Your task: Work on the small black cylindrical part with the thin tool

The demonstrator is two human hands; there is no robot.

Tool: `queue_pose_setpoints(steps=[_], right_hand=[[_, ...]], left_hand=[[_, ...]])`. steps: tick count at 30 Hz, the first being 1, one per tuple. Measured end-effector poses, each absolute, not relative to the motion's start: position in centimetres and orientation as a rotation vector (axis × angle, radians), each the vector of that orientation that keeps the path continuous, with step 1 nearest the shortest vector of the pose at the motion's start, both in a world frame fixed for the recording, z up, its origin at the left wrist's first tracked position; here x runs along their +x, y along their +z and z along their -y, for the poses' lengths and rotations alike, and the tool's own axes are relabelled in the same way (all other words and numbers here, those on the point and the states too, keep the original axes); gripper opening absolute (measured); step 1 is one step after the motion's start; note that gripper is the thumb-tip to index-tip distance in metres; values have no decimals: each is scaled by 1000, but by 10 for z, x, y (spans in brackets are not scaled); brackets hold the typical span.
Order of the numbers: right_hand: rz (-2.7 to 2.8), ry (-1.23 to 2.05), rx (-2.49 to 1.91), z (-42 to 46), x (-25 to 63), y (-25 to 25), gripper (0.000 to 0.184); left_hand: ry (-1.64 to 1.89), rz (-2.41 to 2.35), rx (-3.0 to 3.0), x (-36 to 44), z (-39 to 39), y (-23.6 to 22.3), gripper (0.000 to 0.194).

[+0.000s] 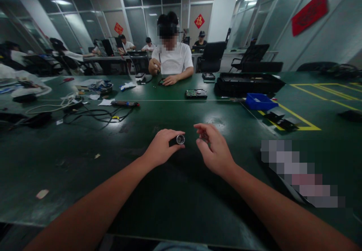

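Observation:
My left hand (pixel 163 146) is closed around a short black cylinder with a silver rim, which looks like a flashlight (pixel 180 139). Its round end faces me, and dark and light detail shows inside the rim. Just to the right, my right hand (pixel 213 147) hovers apart from it. The right thumb and forefinger are separated, while the other fingers curl loosely toward the palm. Small glints show between those fingers, too blurred to make out. Both forearms reach over the green tabletop (pixel 169 213).
Across the table sits a person in a white shirt (pixel 177 60), hands on small parts. A hard drive (pixel 196 93), a black case (pixel 249 84) and a blue tray (pixel 260 102) lie ahead. Cables (pixel 98 115) and an electric screwdriver (pixel 124 103) lie left. A blurred-out flat object (pixel 299 175) lies right.

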State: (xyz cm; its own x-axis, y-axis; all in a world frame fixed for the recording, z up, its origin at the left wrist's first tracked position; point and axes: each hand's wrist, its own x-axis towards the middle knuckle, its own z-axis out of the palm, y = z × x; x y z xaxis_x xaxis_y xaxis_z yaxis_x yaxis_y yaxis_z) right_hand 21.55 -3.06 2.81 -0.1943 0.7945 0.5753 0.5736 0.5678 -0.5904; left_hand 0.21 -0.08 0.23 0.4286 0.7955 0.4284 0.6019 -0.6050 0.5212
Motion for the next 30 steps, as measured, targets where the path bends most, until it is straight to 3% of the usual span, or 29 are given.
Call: queue_pose_setpoints(steps=[7,30], right_hand=[[1838,280,-1134,34,216,31,23],[1895,315,-1032,40,217,26,23]], left_hand=[[1019,-1384,2257,0,-2,2,38],[1027,-1349,2318,-1,0,3,39]])
